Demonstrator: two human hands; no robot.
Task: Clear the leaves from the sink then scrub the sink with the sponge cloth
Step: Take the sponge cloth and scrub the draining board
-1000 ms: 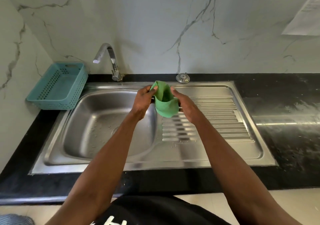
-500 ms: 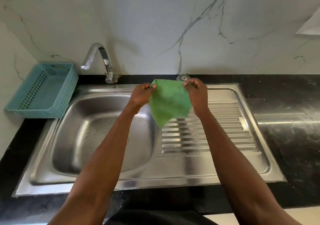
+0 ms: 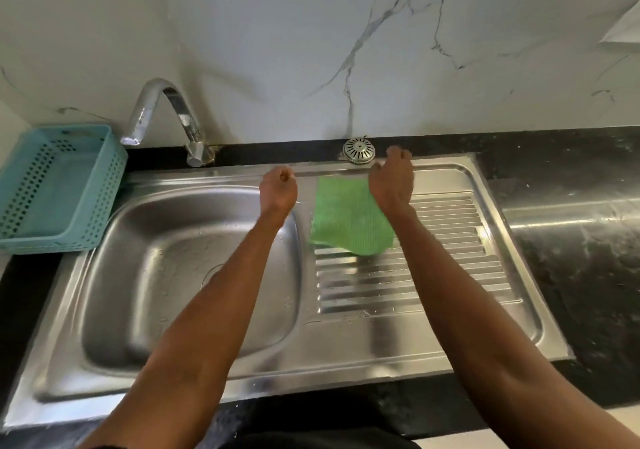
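Observation:
The green sponge cloth [image 3: 349,216] lies spread flat on the ribbed drainboard of the steel sink [image 3: 346,337], just right of the basin [image 3: 145,275]. My left hand [image 3: 278,190] hovers over the basin's back right rim with its fingers curled, a gap left of the cloth, holding nothing. My right hand [image 3: 391,180] is over the cloth's upper right corner with curled fingers. That corner is hidden, so a grip cannot be made out. The basin is wet and I see no leaves in it.
A curved chrome tap [image 3: 166,116] stands behind the basin. A teal plastic basket [image 3: 55,185] sits at the left on the black counter [image 3: 571,275]. A round metal strainer [image 3: 359,150] lies at the sink's back edge, close to my right hand.
The cloth, held up and stretched between both hands, now lies flat on the drainboard. My left hand has let go and moved slightly left; both hands have dropped lower.

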